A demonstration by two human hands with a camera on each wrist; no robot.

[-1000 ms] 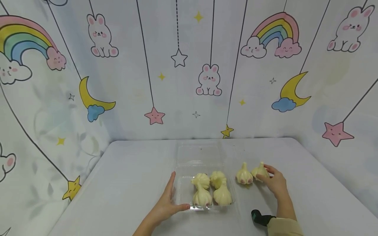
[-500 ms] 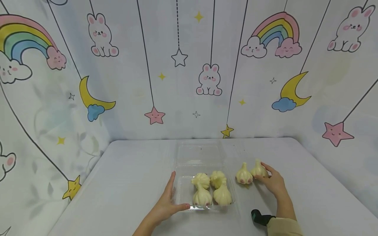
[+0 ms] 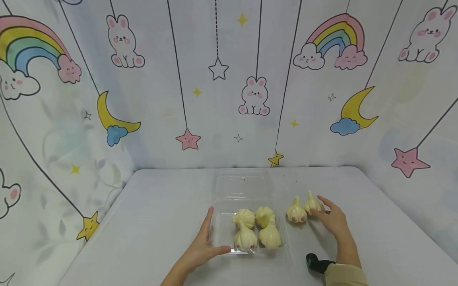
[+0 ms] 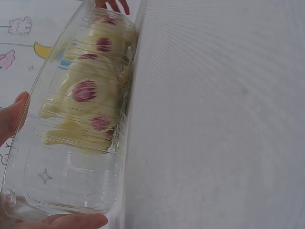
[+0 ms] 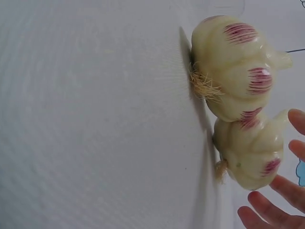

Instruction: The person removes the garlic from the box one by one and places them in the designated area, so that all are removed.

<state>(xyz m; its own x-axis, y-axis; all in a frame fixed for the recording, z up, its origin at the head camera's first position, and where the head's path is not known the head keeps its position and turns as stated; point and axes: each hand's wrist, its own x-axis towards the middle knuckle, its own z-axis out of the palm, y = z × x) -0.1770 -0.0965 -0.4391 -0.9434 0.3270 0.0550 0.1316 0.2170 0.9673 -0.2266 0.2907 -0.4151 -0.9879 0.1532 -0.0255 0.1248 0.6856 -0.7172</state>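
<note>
A clear plastic clamshell container [image 3: 222,232] lies with its lid [image 3: 241,184] folded back, and several garlic bulbs [image 3: 245,238] fill its middle and right side. My left hand [image 3: 201,246] spans the front left corner, thumb along the front edge and straight fingers against the left wall. In the left wrist view, fingertips [image 4: 86,220] touch the clear wall. To the right of the container, two garlic bulbs stand side by side, a left one [image 3: 295,212] and a right one [image 5: 252,152]. My right hand [image 3: 333,218] is around the right bulb with fingers spread, thumb close to it.
A dark wrist device [image 3: 316,263] sits by the beige right sleeve [image 3: 345,275]. The white table [image 3: 161,206] backs onto a cloth wall [image 3: 154,79] printed with rabbits, stars and rainbows.
The right garlic bulb has shifted slightly left, toward the other bulb. My right hand's fingers have spread away from it. The left hand and container have stayed put.
</note>
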